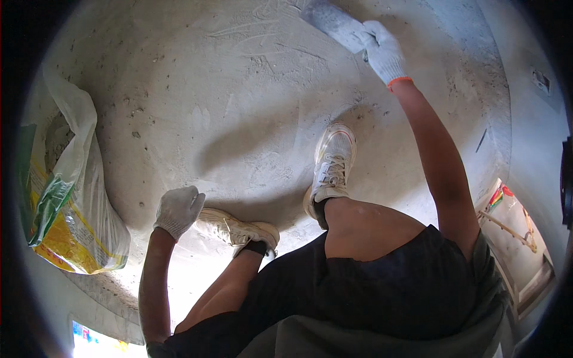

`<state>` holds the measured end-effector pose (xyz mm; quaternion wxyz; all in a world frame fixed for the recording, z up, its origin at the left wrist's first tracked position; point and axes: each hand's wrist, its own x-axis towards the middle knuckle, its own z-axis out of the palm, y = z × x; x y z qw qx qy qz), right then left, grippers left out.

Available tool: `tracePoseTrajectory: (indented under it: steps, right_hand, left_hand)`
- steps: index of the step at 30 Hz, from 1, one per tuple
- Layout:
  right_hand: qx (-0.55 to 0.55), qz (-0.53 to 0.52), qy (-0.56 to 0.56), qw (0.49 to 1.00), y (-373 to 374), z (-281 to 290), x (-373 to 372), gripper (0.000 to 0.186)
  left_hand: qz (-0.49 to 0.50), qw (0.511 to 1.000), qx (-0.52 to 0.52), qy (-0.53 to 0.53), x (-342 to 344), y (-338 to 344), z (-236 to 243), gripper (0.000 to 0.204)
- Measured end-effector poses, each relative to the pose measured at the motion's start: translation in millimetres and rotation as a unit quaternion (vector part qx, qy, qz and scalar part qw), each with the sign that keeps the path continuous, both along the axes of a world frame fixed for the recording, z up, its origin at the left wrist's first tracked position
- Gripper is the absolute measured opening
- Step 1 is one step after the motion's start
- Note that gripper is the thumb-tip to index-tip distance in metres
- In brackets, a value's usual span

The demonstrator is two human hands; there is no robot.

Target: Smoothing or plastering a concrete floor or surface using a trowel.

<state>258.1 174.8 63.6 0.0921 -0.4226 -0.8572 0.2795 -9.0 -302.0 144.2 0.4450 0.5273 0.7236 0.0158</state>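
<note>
My right hand (385, 51), in a white knitted glove with an orange cuff, grips a plastering trowel (334, 25) at the far side of the floor. The trowel's broad grey blade points to the far left, and its handle is mostly hidden by the glove. Close to my left shoe (230, 228), my left hand (180, 210) wears a similar glove. Its fingers are curled in, with nothing visible in them. Beneath both hands spreads a rough grey concrete floor (250, 113), marked with smears and scrapes.
At the left stands an open plastic bag (89, 221), printed yellow and green. Small crumbs of debris lie near it. My right shoe (332, 158) is planted mid-floor. A pale wall (531, 125) curves along the right, with a wooden frame (531, 280) at the lower right.
</note>
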Motion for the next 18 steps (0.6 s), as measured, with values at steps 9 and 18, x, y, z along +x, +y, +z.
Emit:
tracePoseTrajectory:
  steps: [9, 18]
  right_hand:
    - [-0.136, 0.009, -0.024, 0.99, -72.0, 18.4, -40.8, 0.019]
    - [-0.037, 0.079, -0.051, 0.995, -18.0, 45.2, -98.3, 0.016]
  left_hand:
    - [-0.015, 1.0, 0.027, 0.0, -1.2, 11.5, 3.1, 0.026]
    - [-0.004, 1.0, 0.013, 0.01, -4.9, 11.7, 6.0, 0.027]
